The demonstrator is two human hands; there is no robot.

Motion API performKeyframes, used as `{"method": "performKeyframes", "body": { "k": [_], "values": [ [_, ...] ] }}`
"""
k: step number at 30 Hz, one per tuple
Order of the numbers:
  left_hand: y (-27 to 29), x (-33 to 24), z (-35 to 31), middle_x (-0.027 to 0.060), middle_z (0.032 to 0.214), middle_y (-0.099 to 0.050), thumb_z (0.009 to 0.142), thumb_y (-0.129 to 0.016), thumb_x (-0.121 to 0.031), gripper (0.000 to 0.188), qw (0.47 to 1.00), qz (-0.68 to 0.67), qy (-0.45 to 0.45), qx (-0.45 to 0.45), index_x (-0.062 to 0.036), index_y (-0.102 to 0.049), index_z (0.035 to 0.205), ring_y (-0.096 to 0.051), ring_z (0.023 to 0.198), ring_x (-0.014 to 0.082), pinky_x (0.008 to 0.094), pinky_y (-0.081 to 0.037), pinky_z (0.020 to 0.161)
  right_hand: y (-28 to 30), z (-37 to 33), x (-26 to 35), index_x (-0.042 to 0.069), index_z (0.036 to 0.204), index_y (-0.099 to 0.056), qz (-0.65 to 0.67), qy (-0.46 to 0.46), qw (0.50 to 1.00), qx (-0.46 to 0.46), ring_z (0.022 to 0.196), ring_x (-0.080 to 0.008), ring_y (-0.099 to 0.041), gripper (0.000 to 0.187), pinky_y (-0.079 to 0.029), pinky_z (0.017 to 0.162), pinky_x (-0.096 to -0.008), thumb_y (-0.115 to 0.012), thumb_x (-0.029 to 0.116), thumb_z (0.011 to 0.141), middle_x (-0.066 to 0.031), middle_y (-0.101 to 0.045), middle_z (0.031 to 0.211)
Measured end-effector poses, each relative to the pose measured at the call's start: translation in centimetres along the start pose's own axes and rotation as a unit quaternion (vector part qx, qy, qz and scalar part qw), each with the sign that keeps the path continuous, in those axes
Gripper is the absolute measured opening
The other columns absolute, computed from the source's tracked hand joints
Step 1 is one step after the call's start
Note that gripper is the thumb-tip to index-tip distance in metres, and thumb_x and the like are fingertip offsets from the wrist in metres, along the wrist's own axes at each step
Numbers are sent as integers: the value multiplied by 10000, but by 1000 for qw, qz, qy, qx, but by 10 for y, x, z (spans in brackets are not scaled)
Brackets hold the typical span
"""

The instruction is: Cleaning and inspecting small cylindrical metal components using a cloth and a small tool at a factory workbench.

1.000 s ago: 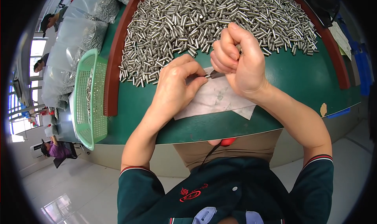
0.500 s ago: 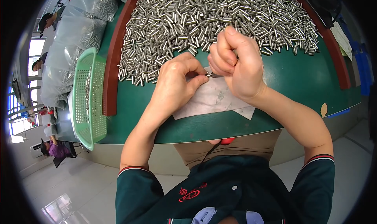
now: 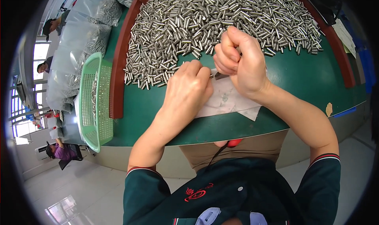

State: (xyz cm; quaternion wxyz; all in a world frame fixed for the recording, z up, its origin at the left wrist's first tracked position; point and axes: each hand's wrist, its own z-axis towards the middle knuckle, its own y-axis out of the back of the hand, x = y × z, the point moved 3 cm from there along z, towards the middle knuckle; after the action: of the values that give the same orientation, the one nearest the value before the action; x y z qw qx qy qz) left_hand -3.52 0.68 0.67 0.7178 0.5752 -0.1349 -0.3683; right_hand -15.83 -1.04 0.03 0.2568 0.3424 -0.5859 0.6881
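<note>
My right hand (image 3: 244, 63) is closed in a fist around a dark metal tool (image 3: 219, 76), whose narrow end pokes out toward the left hand; most of it is hidden by the fingers. Close beside that end, my left hand (image 3: 188, 87) is curled with its back facing up. Its fingertips are out of sight, so what they hold cannot be made out. A pale, stained cloth (image 3: 226, 100) lies on the green tabletop (image 3: 298, 91) under both hands. Just beyond them spreads a large heap of short, shiny metal pins (image 3: 221, 18).
Dark red wooden rails (image 3: 119, 79) border the heap left and right. A light green mesh basket (image 3: 103, 124) with some pins stands outside the left rail. Clear plastic bags (image 3: 77, 39) of metal parts line the far left. Other people sit beyond them. Papers (image 3: 344, 35) lie at the right.
My left hand has rolled over to the right, hiding the thumb and fingertips that pinched a small metal pin at the tool. My right fist keeps its grip.
</note>
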Motion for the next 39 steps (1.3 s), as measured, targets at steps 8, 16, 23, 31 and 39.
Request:
{"method": "performKeyframes", "body": {
  "k": [8,16,23,31,39],
  "values": [
    [5,27,2,42,727,-583,744,-590,-58,100,871,-424,246,45,17,-566,805,-536,630,101,222,-442,589,2,1,0,96,525,-282,28,-5,999,14,387,-57,-195,397,-172,372,-224,-326,248,889,22,-277,428],
    [-5,39,0,74,799,-586,822,-541,-90,135,508,-780,363,52,24,-553,893,-542,694,86,214,-472,661,0,1,-1,123,526,-260,14,-18,1000,4,372,-69,-145,408,-150,372,-231,-282,282,902,30,-233,417],
    [-2,69,-1,56,669,-472,874,-407,-308,335,497,-831,249,6,-18,-516,745,-423,597,117,218,-327,493,-2,2,0,115,523,-265,32,-17,999,15,372,-63,-163,408,-151,368,-228,-291,261,902,30,-241,424],
    [3,36,22,97,455,-516,700,-656,-286,295,975,48,207,-68,-21,-584,593,-520,417,254,358,-398,430,1,2,0,103,522,-279,38,-8,999,6,362,-58,-186,383,-154,352,-224,-311,215,887,26,-261,424],
    [2,33,14,116,517,-541,691,-615,-145,112,990,49,131,-29,-33,-602,691,-539,475,282,367,-419,473,3,2,0,102,524,-284,42,-9,999,7,365,-61,-189,397,-163,352,-225,-315,237,897,22,-271,424]
  ]
}}
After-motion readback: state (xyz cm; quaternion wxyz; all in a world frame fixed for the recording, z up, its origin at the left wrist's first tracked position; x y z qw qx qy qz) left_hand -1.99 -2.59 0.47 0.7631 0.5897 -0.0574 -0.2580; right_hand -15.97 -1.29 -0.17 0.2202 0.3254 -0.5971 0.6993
